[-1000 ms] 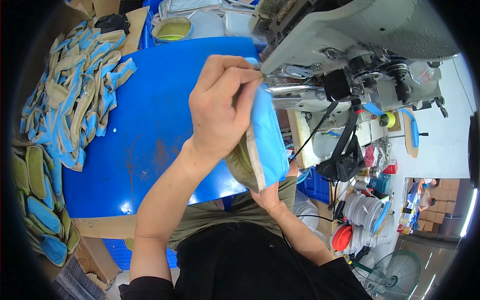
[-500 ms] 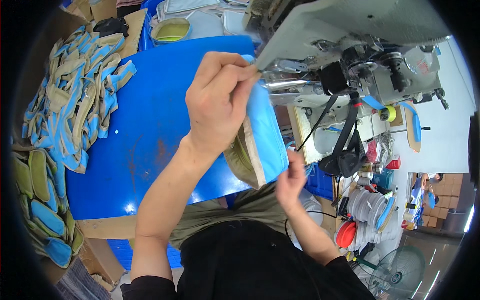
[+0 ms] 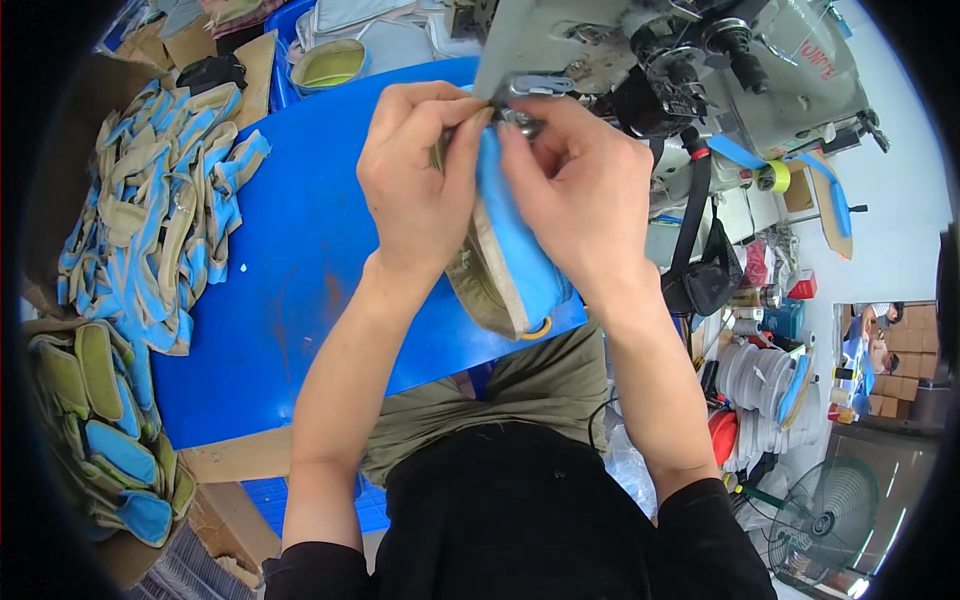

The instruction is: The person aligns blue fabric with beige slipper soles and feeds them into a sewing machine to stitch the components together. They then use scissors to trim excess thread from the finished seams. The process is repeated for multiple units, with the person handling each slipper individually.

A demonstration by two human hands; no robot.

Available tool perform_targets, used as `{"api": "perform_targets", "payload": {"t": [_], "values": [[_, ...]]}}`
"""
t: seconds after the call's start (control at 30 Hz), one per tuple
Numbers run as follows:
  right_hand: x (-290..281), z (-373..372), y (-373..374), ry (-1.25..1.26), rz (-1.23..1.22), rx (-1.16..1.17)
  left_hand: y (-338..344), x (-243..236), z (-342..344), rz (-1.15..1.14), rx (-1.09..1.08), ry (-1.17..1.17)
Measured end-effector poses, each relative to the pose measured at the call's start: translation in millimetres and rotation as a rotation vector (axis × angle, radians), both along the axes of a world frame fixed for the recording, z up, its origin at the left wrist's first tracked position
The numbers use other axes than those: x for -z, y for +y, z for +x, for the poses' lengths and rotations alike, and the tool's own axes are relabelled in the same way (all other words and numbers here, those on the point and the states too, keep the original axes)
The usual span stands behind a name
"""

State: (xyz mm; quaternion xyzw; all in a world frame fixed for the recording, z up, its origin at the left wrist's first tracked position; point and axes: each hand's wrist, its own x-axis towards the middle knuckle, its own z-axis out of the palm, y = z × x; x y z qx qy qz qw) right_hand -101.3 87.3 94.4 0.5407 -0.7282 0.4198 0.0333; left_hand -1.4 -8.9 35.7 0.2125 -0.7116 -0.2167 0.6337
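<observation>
A light-blue fabric piece with beige edging and an olive lining (image 3: pixel 522 262) hangs under the head of a sewing machine (image 3: pixel 590 50). My left hand (image 3: pixel 415 175) pinches its upper beige edge with thumb and forefinger, close to the machine's presser area. On the blue side my right hand (image 3: pixel 585 190) is closed, thumb and fingers pressing the top of the same piece near the metal parts. The needle and the exact stitching spot are hidden by my fingers. A small yellow-orange loop (image 3: pixel 537 328) shows at the piece's lower end.
Blue-and-beige fabric strips (image 3: pixel 150 210) lie heaped left of the blue tabletop (image 3: pixel 300 260). Below them, a box holds olive and blue fabric pieces (image 3: pixel 120 455). An olive-lined pouch (image 3: pixel 330 65) sits at the back. White spools (image 3: pixel 760 385) and a fan (image 3: pixel 825 520) stand right.
My right hand has risen from the piece's lower end to its top beside my left hand. The fabric piece and left hand have shifted slightly left in view.
</observation>
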Motion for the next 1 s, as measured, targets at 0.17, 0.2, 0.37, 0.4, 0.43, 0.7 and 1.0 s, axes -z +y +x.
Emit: {"api": "perform_targets", "payload": {"t": [0.17, 0.2, 0.37, 0.4, 0.43, 0.7, 1.0], "values": [[-2.7, 5.8, -5.9, -0.036, -0.017, 0.053, 0.7, -1.3, 1.3, 0.016, 0.004, 0.01], [-2.0, 5.7, -7.1, -0.041, -0.031, 0.059, 0.6, -1.0, 1.3, 0.011, 0.002, 0.01], [1.3, 5.6, -10.3, -0.033, -0.052, 0.071, 1.3, -2.4, 4.1, 0.018, -0.002, -0.011], [0.3, 6.2, -10.5, -0.029, -0.05, 0.069, 1.2, -2.5, 5.5, 0.018, -0.006, -0.023], [-0.7, 6.5, -10.6, -0.024, -0.047, 0.066, 1.3, -2.7, 6.9, 0.017, -0.01, -0.034], [4.7, 3.2, 13.6, -0.205, -0.107, -0.053, 10.5, -5.2, 25.7, -0.178, -0.039, -0.093], [-28.3, -21.9, 87.9, 0.017, -0.099, -0.368, 57.1, -28.3, 29.4, -0.277, 0.205, -0.413]]}}
